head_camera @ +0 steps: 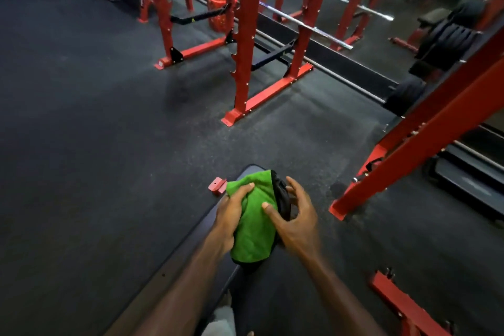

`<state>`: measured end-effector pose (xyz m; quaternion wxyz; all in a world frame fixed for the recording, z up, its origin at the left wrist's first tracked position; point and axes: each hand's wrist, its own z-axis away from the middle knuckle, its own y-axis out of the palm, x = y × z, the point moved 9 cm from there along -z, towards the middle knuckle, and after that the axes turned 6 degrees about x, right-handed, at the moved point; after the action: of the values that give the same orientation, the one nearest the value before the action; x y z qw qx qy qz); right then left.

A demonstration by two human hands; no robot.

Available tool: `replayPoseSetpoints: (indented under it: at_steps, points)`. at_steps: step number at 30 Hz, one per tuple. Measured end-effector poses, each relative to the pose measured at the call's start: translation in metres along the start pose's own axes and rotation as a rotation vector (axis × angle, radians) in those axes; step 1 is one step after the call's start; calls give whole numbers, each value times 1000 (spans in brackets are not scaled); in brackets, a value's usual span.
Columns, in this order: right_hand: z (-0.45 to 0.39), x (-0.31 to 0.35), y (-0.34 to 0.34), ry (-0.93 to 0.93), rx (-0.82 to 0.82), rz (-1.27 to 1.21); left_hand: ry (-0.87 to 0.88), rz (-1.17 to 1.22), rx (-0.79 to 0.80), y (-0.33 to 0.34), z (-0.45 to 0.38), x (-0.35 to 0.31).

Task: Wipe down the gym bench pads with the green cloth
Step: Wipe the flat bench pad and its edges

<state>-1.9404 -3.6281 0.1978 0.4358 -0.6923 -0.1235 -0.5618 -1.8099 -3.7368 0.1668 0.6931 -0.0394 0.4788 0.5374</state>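
Two bare arms reach forward from the bottom of the view, over a long dark bench pad (191, 243) that runs away from the person. Both hands meet at the far end of the pad, on a green cloth (253, 215). The cloth is bunched up into a thick bundle and sits over the tip of the pad. The left hand (231, 213) lies on the left side of the cloth with its fingers curled over the top edge, so its grip is closed on the cloth. The right hand (294, 218) is on the right side. Its thumb presses on the green part, and its fingers curl round something black (282, 199) at the right edge of the cloth; what that black thing is cannot be told. A small red foot (217, 185) of the bench pokes out just left of the cloth. The floor (81, 131) is dark and speckled. To the right stands a slanted red post (425, 128). Farther off is a tall red rack (246, 43) with a shiny metal bar (278, 12) lying across it. Behind the rack sits a red bin (216, 8), and black weight plates (447, 43) lean together at the far right.
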Motion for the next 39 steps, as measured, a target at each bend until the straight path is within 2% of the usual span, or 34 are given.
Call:
replayPoseSetpoints:
  at_steps: [5, 7, 11, 16, 20, 26, 30, 35, 39]
  points:
    - [-57, -14, 25, 152, 176, -193, -122, 124, 146, 11, -52, -8]
    - [-84, -17, 30, 172, 247, -185, -77, 137, 111, 7, -76, -16]
    - [-128, -28, 28, 185, 272, -147, -19, 110, 51, 5, -114, -19]
    - [-174, -62, 36, 297, 278, -220, -24, -7, 6, -7, -153, -14]
    - [-197, -91, 39, 374, 343, -263, -26, -83, -8, -10, -181, 7]
    - [-234, -125, 34, 315, 512, -153, 26, -62, -143, 5, -213, 28]
    - [-254, -149, 19, 284, 655, -56, 57, -39, -296, 33, -216, 40]
    - [-269, -190, 4, 320, 684, -25, 69, -116, -460, 48, -231, 70]
    - [-276, -249, 14, 382, 646, -37, 62, -191, -494, 26, -275, 119]
